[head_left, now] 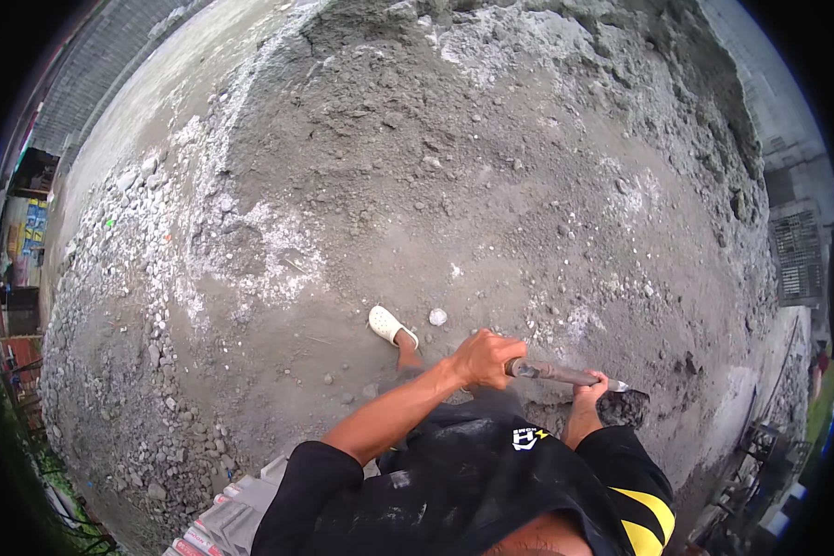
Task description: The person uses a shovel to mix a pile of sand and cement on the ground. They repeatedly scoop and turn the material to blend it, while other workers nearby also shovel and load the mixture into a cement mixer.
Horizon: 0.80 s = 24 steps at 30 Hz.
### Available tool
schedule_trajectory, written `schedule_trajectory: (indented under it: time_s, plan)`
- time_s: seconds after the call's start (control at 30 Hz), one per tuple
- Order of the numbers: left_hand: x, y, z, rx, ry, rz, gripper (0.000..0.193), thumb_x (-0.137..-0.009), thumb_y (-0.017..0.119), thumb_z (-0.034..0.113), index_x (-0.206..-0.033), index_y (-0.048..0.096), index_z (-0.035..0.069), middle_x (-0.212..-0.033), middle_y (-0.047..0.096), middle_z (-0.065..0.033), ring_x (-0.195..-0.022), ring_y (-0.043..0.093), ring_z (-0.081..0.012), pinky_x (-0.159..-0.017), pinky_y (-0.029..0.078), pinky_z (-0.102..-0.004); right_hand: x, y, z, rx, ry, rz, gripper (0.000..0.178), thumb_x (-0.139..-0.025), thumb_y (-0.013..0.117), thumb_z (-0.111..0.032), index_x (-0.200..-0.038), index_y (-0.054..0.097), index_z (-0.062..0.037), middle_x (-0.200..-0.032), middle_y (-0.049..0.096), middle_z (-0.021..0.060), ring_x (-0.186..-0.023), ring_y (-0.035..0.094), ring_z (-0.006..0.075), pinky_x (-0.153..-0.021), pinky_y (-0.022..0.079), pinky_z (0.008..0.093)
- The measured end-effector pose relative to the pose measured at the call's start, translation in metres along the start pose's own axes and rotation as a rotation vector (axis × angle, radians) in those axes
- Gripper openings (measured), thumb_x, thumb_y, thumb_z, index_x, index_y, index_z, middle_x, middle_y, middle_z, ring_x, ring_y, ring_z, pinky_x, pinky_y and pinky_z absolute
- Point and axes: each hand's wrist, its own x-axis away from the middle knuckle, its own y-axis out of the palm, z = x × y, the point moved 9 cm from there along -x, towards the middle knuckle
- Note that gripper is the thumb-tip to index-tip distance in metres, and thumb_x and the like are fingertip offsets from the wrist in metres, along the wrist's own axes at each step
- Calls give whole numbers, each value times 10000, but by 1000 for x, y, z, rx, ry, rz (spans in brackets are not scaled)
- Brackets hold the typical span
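My left hand [487, 358] is closed round the end of a long-handled shovel [556, 372], in front of my body. Further right, my right hand [590, 391] grips the same shaft lower down. Past it the shaft meets a pale metal part, and dark, lumpy material [624, 408] lies at that end. The blade itself is mostly hidden, so its shape is hard to make out. The shaft slants slightly downward to the right. Grey sandy ground [473, 232] spreads before my hands.
A raised mound of grey sand [565, 83] rises ahead. Loose stones [130, 185] cover the left side. One whitish stone [437, 317] lies near my pale clog [389, 324]. Stacked sacks [218, 519] are at the lower left; a grey grate [797, 255] stands far right.
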Motion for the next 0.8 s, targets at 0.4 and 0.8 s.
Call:
schedule_trajectory:
  time_s: [0.4, 0.8]
  plan:
    - [-92, -83, 65, 274, 271, 363, 180, -596, 638, 77, -736, 525, 63, -778, 550, -40, -722, 544, -202, -733, 443, -323, 223, 274, -226, -535, -431, -823, 295, -603, 702, -138, -720, 444, -56, -633, 481, 18, -552, 509, 139, -564, 467, 269]
    - [186, -222, -239, 833, -792, 1444, 134, -698, 605, 88, -791, 541, 15, -622, 548, -56, -536, 520, -133, -510, 403, -250, 195, 628, 316, 767, -64, -1095, 145, -816, 577, -161, -864, 492, -53, -786, 525, 69, -731, 517, 197, -734, 444, 332]
